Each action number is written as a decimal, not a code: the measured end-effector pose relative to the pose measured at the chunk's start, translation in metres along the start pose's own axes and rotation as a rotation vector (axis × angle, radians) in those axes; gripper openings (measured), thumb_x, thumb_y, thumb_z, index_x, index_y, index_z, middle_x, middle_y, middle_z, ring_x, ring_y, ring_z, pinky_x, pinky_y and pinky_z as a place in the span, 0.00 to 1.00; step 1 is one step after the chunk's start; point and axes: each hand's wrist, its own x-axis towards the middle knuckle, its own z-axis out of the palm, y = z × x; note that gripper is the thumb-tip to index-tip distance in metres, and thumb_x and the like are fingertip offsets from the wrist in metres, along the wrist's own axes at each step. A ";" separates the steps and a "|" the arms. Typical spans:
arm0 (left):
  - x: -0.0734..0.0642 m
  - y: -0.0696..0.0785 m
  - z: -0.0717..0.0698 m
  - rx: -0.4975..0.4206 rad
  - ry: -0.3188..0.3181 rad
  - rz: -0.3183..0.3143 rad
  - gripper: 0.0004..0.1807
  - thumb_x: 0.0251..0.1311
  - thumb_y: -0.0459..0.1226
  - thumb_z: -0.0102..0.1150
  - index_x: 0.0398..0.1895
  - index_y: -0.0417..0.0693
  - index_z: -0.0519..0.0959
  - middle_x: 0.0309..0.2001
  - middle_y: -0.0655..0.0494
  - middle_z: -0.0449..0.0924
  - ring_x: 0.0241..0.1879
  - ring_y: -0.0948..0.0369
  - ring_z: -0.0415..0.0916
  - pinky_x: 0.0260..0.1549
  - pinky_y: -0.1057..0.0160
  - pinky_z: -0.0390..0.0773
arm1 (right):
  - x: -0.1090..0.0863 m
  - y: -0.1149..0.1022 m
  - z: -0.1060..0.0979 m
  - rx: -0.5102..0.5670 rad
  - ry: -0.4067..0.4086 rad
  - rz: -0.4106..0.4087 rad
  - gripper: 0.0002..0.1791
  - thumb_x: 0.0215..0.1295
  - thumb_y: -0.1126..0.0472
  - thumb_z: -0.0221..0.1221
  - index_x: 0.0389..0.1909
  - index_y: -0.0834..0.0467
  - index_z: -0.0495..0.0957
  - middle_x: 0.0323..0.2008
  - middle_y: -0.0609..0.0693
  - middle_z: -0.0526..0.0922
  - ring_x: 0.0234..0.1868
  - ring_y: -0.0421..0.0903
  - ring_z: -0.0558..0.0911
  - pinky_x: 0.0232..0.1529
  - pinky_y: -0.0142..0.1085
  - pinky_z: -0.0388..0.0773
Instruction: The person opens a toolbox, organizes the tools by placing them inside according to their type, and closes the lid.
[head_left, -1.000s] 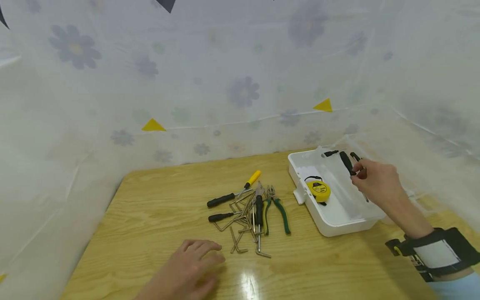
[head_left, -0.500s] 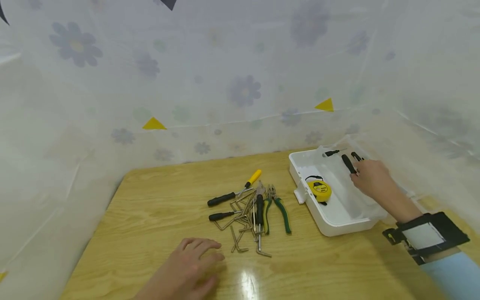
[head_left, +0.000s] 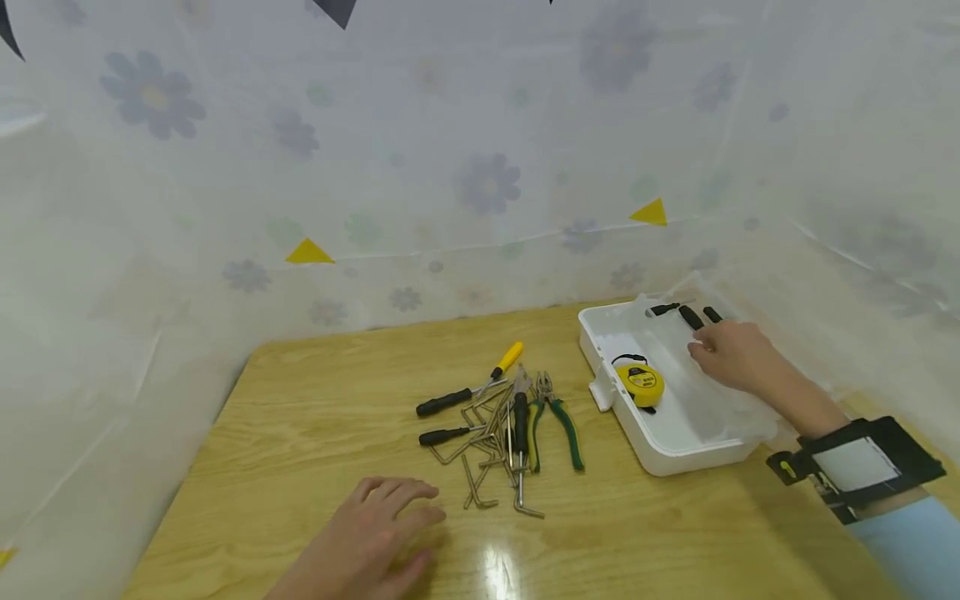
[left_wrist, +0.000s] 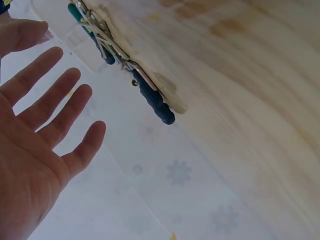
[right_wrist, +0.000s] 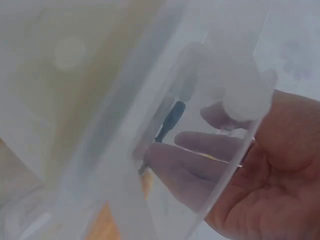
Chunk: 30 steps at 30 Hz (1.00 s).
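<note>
A screwdriver [head_left: 690,317] is held in the right grip [head_left: 737,358], pinched by the fingertips close to the base of its black handle, which is pointed away from the wrist. It is held over the far part of the white box [head_left: 663,463]; whether the box is touched by it cannot be told. In the right wrist view these fingers are seen through a cloudy panel. Just beyond the right grip a second black handle [head_left: 712,314] can be made out, and a small driver [head_left: 663,309] is seen farther off to its left. To the left of the same grip, a yellow tape [head_left: 641,386] is contained in the box.

The left grip [head_left: 371,533] is spread wide and relaxed near the bench [head_left: 315,417]. Ahead of it and to its right, hex keys [head_left: 495,433] are heaped, flanked on the left by two black drivers [head_left: 444,403]. At the heap's far end a yellow driver [head_left: 509,358] is laid, and green pliers [head_left: 564,421] are placed at its right side
</note>
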 end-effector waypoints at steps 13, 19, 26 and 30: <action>0.000 -0.001 -0.004 0.007 -0.010 -0.025 0.25 0.43 0.47 0.78 0.48 0.59 0.82 0.52 0.59 0.85 0.51 0.60 0.82 0.45 0.54 0.83 | 0.024 -0.001 0.000 -0.028 -0.157 0.068 0.43 0.83 0.42 0.34 0.64 0.82 0.66 0.60 0.82 0.73 0.60 0.78 0.73 0.61 0.68 0.71; -0.002 -0.005 -0.005 0.002 0.014 -0.028 0.24 0.43 0.46 0.78 0.47 0.59 0.83 0.51 0.60 0.84 0.50 0.60 0.82 0.43 0.55 0.82 | 0.024 -0.003 0.004 -0.060 -0.170 0.091 0.49 0.81 0.36 0.32 0.62 0.85 0.65 0.59 0.84 0.71 0.59 0.80 0.74 0.58 0.66 0.73; -0.004 -0.005 -0.009 0.010 -0.006 -0.079 0.23 0.43 0.46 0.78 0.47 0.60 0.83 0.52 0.60 0.84 0.49 0.60 0.82 0.43 0.54 0.82 | 0.008 -0.037 0.011 0.022 0.013 -0.005 0.43 0.81 0.39 0.43 0.67 0.79 0.67 0.62 0.78 0.73 0.60 0.76 0.75 0.60 0.65 0.74; -0.009 -0.011 -0.017 0.027 -0.016 -0.153 0.24 0.43 0.44 0.77 0.47 0.61 0.83 0.53 0.61 0.83 0.50 0.60 0.82 0.42 0.53 0.81 | -0.009 -0.092 0.024 0.084 0.211 -0.202 0.25 0.75 0.54 0.58 0.60 0.71 0.78 0.53 0.70 0.84 0.49 0.66 0.85 0.50 0.57 0.83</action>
